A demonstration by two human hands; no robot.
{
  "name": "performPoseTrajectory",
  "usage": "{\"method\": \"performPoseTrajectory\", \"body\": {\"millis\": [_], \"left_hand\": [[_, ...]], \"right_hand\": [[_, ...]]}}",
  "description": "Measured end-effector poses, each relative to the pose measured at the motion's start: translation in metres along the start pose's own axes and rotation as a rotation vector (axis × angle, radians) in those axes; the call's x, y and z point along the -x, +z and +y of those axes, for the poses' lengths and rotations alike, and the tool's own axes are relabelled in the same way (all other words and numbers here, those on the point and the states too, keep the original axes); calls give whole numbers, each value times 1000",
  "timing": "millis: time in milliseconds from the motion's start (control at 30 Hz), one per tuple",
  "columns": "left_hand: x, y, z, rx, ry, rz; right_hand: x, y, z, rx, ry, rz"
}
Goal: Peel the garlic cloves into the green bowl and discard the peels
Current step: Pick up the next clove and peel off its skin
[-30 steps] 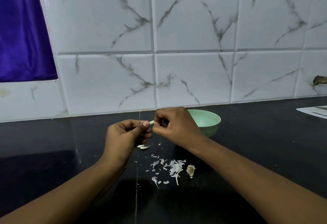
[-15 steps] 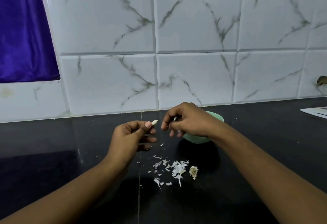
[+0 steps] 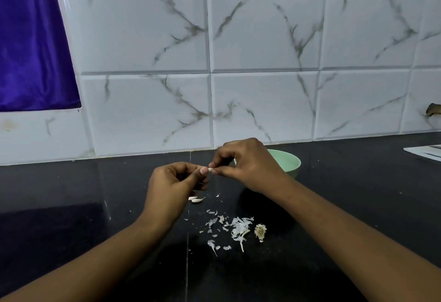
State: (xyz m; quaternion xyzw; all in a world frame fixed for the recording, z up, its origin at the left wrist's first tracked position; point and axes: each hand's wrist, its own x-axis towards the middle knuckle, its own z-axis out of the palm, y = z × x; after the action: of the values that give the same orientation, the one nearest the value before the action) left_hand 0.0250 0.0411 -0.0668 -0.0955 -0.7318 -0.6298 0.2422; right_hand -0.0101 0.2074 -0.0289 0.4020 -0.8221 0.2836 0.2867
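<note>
Pinching clove in left hand, nipping skin w/ right hand; best to strip lengthwise, drop onto peels.

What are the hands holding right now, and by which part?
One garlic clove. The left hand pinches its left end between thumb and fingers; the right hand pinches its right end.

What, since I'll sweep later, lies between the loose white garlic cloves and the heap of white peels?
Head view: only a few stray peel flakes on black counter separate the white garlic cloves from the white peel heap.
</note>
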Motion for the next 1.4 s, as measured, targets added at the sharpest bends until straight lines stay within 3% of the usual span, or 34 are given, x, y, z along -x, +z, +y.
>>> {"method": "performPoseTrajectory", "body": {"millis": [233, 500, 733, 1067, 1400], "left_hand": [[0, -1, 1, -1, -2, 22], [0, -2, 2, -47, 72, -7], [0, 0, 0, 93, -39, -59], [-1, 0, -1, 15, -31, -87], [-1, 1, -2, 110, -99, -112]], "right_hand": [[0, 2, -1, 96, -104, 76], [-1, -5, 2, -357, 237, -64], [-2, -3, 2, -426, 330, -83], [-1, 0, 2, -517, 442, -182], [-1, 2, 3, -696, 570, -227]]}}
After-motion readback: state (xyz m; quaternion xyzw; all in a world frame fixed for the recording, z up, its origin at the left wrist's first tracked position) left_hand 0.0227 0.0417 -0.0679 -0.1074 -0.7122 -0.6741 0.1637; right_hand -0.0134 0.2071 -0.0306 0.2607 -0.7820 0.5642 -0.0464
